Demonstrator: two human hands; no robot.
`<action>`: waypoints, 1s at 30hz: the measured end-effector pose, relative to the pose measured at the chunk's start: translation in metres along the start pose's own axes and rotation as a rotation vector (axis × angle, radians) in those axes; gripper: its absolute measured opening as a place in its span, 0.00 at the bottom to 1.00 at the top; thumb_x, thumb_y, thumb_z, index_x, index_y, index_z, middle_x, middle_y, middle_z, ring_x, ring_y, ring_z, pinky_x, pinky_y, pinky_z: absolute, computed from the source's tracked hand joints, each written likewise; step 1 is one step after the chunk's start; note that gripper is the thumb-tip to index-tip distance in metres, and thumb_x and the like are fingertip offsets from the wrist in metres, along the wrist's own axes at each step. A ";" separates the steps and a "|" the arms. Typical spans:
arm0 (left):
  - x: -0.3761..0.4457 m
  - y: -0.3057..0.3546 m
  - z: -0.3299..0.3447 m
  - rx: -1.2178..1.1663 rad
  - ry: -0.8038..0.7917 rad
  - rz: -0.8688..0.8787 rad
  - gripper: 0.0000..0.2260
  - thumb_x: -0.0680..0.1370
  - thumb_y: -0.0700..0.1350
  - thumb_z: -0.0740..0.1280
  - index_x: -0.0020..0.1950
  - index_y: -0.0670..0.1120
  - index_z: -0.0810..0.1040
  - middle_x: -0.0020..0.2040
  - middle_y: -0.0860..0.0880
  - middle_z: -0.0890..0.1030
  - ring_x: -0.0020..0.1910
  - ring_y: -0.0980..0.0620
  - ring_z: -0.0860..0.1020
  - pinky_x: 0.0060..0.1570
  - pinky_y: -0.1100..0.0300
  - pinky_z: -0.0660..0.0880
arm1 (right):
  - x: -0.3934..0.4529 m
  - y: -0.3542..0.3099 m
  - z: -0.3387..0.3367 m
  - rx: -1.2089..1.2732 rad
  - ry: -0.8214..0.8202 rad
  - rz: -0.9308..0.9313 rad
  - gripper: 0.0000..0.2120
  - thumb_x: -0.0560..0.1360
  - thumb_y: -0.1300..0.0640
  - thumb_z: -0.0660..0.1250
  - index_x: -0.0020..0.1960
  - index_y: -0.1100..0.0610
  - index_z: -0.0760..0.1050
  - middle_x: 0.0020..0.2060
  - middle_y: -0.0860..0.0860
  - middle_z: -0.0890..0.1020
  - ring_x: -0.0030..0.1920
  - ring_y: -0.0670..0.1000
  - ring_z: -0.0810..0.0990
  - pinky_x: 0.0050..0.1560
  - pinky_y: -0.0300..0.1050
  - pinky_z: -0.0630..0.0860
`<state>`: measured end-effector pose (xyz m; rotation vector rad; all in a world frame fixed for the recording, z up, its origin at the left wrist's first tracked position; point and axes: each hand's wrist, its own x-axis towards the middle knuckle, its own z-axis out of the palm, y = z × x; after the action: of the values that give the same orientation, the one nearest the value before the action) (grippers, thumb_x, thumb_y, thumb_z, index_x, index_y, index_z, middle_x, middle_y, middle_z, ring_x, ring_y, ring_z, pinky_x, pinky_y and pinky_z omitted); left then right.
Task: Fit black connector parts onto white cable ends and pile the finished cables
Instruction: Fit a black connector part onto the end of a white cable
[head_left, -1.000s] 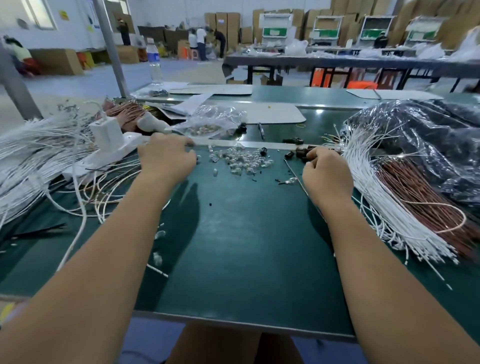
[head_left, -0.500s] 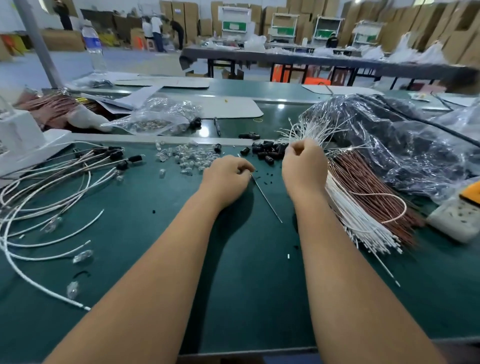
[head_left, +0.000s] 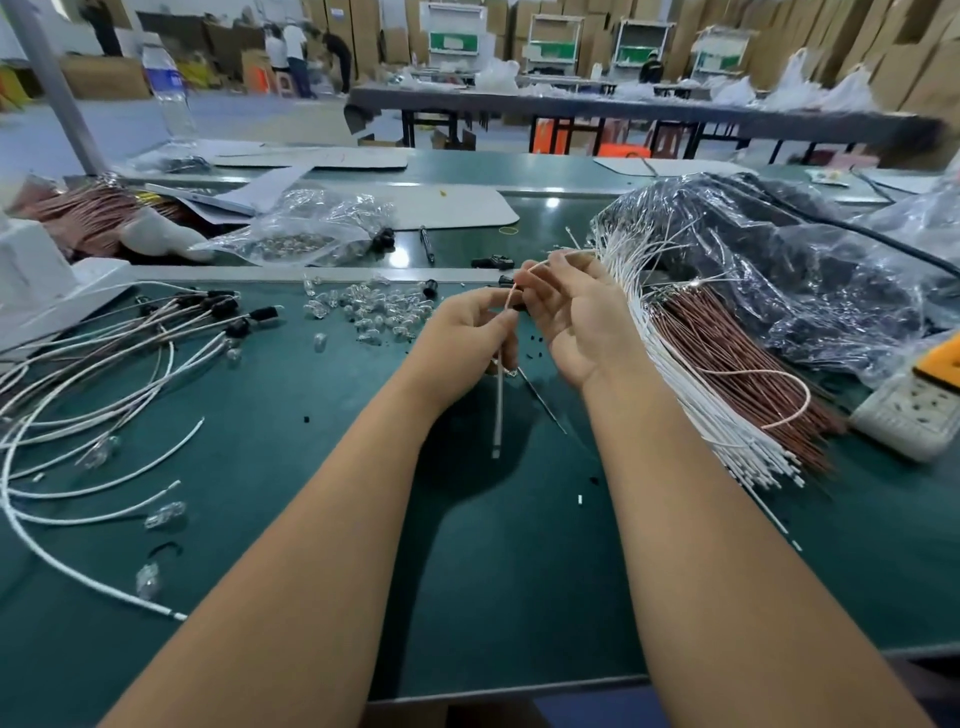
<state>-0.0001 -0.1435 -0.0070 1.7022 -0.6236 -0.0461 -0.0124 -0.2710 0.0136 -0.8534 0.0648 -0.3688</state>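
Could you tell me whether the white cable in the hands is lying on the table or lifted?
Lifted: the left hand grips the white cable, whose lower end hangs toward the green table.

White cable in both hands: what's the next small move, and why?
Probably slide the black connector part pinched at the right hand onto the thin end of the white cable. The left hand already grips the cable upright, its tip meeting the right fingertips.
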 end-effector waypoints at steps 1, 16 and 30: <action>0.001 -0.001 -0.002 0.017 0.046 -0.007 0.08 0.81 0.39 0.61 0.52 0.48 0.79 0.28 0.52 0.75 0.28 0.55 0.75 0.32 0.66 0.71 | 0.000 -0.001 0.001 -0.025 0.026 -0.051 0.09 0.81 0.65 0.59 0.43 0.57 0.70 0.36 0.55 0.79 0.31 0.48 0.82 0.33 0.37 0.77; 0.000 -0.010 -0.015 0.148 0.218 0.023 0.08 0.80 0.46 0.65 0.47 0.46 0.83 0.24 0.54 0.65 0.24 0.56 0.59 0.26 0.63 0.57 | -0.002 0.007 -0.002 -0.695 -0.081 -0.090 0.20 0.62 0.63 0.59 0.49 0.57 0.82 0.41 0.50 0.80 0.36 0.46 0.75 0.33 0.37 0.71; 0.005 -0.016 -0.019 0.066 0.327 -0.094 0.14 0.78 0.34 0.55 0.45 0.47 0.79 0.33 0.50 0.76 0.24 0.60 0.66 0.26 0.69 0.64 | 0.010 0.020 -0.016 -1.440 0.069 -0.246 0.17 0.73 0.61 0.60 0.55 0.50 0.82 0.48 0.48 0.84 0.50 0.50 0.79 0.53 0.48 0.73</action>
<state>0.0168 -0.1269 -0.0157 1.7533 -0.3045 0.1846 -0.0006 -0.2735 -0.0109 -2.2836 0.3128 -0.5765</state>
